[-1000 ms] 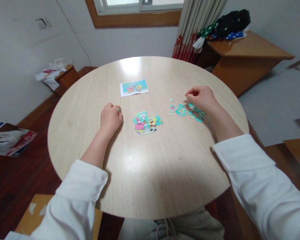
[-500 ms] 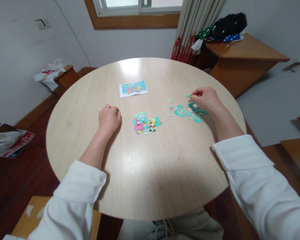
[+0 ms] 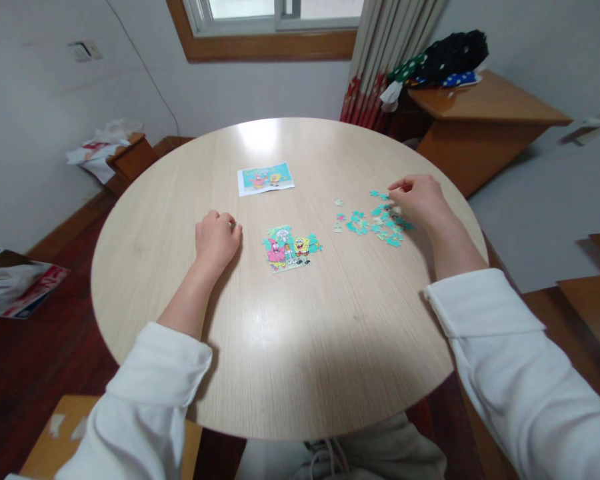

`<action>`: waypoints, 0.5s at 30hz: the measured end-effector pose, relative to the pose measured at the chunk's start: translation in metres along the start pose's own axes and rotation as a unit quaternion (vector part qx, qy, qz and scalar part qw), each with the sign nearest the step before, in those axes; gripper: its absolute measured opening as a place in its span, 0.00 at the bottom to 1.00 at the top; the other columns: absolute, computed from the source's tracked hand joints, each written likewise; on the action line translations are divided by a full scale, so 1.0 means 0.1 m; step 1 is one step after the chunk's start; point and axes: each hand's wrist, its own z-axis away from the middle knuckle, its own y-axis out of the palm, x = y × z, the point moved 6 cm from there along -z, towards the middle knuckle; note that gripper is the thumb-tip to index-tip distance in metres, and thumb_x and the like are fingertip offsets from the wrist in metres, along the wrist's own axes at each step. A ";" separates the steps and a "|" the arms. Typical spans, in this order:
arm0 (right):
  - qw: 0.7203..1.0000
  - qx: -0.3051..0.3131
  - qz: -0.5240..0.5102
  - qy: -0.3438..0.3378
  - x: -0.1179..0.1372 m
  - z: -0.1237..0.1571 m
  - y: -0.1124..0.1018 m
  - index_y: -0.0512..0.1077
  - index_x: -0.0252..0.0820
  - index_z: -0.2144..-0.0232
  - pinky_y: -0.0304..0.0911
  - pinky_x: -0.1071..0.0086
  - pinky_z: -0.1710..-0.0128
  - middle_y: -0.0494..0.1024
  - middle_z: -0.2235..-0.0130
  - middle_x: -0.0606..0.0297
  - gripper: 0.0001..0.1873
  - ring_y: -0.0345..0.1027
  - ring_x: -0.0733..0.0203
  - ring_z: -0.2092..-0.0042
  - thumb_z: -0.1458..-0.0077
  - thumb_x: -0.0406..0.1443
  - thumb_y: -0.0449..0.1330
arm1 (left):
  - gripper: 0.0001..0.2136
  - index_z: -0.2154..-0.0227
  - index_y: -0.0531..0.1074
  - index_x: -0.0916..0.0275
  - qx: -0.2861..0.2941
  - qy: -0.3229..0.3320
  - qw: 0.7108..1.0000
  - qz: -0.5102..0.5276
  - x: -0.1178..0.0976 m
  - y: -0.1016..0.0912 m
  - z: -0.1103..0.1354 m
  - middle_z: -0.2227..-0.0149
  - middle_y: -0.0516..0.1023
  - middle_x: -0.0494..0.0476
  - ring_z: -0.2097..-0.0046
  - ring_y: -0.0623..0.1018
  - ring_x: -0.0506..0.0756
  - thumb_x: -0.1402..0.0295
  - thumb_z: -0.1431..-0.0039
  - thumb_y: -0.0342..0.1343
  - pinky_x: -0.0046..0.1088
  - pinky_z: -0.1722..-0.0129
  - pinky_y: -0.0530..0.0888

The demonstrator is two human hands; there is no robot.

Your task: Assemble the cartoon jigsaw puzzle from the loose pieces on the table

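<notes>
A partly joined jigsaw puzzle with cartoon figures lies flat in the middle of the round table. To its left, my left hand rests on the tabletop with curled fingers, and a small puzzle piece peeks out between thumb and forefinger. At the right, my right hand hovers over the far edge of the loose, mostly teal puzzle pieces. Its thumb and fingers are pinched together beside teal pieces; what is between the fingertips is hidden.
A printed reference picture lies beyond the puzzle on the round table. Behind to the right, a wooden desk carries dark cloth. A cardboard box stands below the table at the lower left.
My right hand has shifted slightly right along the loose pieces, uncovering more teal pieces by its fingertips. My left hand and the joined puzzle stay in place.
</notes>
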 end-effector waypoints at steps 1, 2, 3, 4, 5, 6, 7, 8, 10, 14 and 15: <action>1.000 0.000 0.001 0.004 0.00 0.00 0.00 0.75 0.47 0.74 0.64 0.62 0.68 0.76 0.71 0.62 0.06 0.69 0.55 0.69 0.56 0.34 0.58 | 0.15 0.56 0.76 0.65 -0.004 0.002 1.000 0.000 0.00 0.00 0.00 0.54 0.75 0.68 0.49 0.74 0.64 0.65 0.37 0.48 0.40 0.49 0.68; 1.000 0.001 0.005 0.008 0.00 0.01 0.00 0.75 0.47 0.73 0.64 0.62 0.67 0.77 0.70 0.62 0.06 0.70 0.55 0.68 0.55 0.33 0.58 | 0.15 0.56 0.76 0.64 -0.008 0.003 1.000 0.001 0.01 0.01 0.00 0.55 0.75 0.67 0.50 0.74 0.64 0.65 0.38 0.48 0.40 0.50 0.69; 1.000 0.002 0.011 0.013 0.01 0.01 0.00 0.75 0.46 0.73 0.64 0.62 0.66 0.77 0.70 0.62 0.06 0.70 0.55 0.68 0.55 0.33 0.59 | 0.15 0.57 0.76 0.64 -0.012 0.004 1.000 0.001 0.01 0.01 -0.01 0.55 0.75 0.67 0.50 0.74 0.64 0.65 0.38 0.48 0.40 0.50 0.69; 1.000 0.004 0.019 0.017 0.02 0.02 0.00 0.75 0.45 0.72 0.65 0.62 0.65 0.77 0.70 0.62 0.07 0.70 0.55 0.67 0.55 0.32 0.59 | 0.15 0.57 0.77 0.64 -0.014 0.005 1.000 0.002 0.01 0.01 -0.01 0.55 0.75 0.67 0.50 0.74 0.64 0.65 0.38 0.48 0.40 0.50 0.69; 0.999 0.005 0.028 0.020 0.03 0.02 0.00 0.76 0.45 0.72 0.65 0.62 0.65 0.77 0.70 0.62 0.07 0.71 0.55 0.67 0.55 0.32 0.59 | 0.15 0.57 0.76 0.64 -0.014 0.005 1.000 0.002 0.01 0.01 -0.01 0.55 0.75 0.67 0.50 0.74 0.64 0.65 0.38 0.48 0.40 0.50 0.69; 0.999 0.005 0.035 0.023 0.03 0.03 0.00 0.76 0.44 0.71 0.65 0.62 0.64 0.77 0.70 0.61 0.07 0.71 0.55 0.66 0.55 0.32 0.59 | 0.15 0.57 0.76 0.64 -0.013 0.004 1.000 0.003 0.01 0.01 -0.01 0.55 0.75 0.67 0.50 0.74 0.64 0.65 0.38 0.48 0.40 0.50 0.68; 0.999 0.005 0.040 0.023 0.03 0.03 0.00 0.76 0.44 0.70 0.65 0.62 0.64 0.77 0.70 0.61 0.07 0.71 0.55 0.66 0.54 0.32 0.59 | 0.15 0.57 0.76 0.65 -0.011 0.003 1.000 0.003 0.01 0.01 -0.01 0.55 0.75 0.67 0.50 0.74 0.64 0.65 0.38 0.48 0.40 0.50 0.68; 0.999 0.002 0.044 0.021 0.03 0.03 0.00 0.76 0.44 0.70 0.65 0.62 0.63 0.78 0.69 0.61 0.08 0.71 0.54 0.66 0.54 0.33 0.59 | 0.15 0.57 0.76 0.65 -0.008 0.002 1.000 0.004 0.01 0.01 0.00 0.55 0.75 0.68 0.50 0.74 0.64 0.65 0.38 0.48 0.40 0.50 0.68; 0.999 -0.004 0.050 0.012 0.02 0.02 0.00 0.77 0.44 0.68 0.65 0.61 0.62 0.79 0.67 0.60 0.09 0.71 0.53 0.65 0.53 0.34 0.59 | 0.15 0.56 0.76 0.66 -0.004 0.000 1.000 0.006 0.01 0.01 0.00 0.55 0.75 0.68 0.49 0.73 0.65 0.65 0.38 0.49 0.40 0.49 0.68; 0.996 -0.001 0.085 -0.009 -0.01 -0.01 0.04 0.78 0.42 0.60 0.63 0.56 0.53 0.80 0.61 0.56 0.14 0.71 0.50 0.58 0.50 0.36 0.58 | 0.14 0.57 0.76 0.65 -0.006 -0.001 1.000 0.013 0.01 0.00 0.00 0.55 0.75 0.68 0.49 0.73 0.65 0.66 0.38 0.49 0.41 0.49 0.68; 0.995 0.008 0.100 -0.006 -0.02 -0.02 0.07 0.78 0.41 0.58 0.61 0.54 0.50 0.80 0.59 0.55 0.16 0.70 0.48 0.56 0.49 0.36 0.58 | 0.14 0.57 0.76 0.65 -0.006 0.000 1.000 0.014 0.01 0.00 0.00 0.55 0.75 0.68 0.49 0.73 0.65 0.66 0.38 0.49 0.41 0.49 0.68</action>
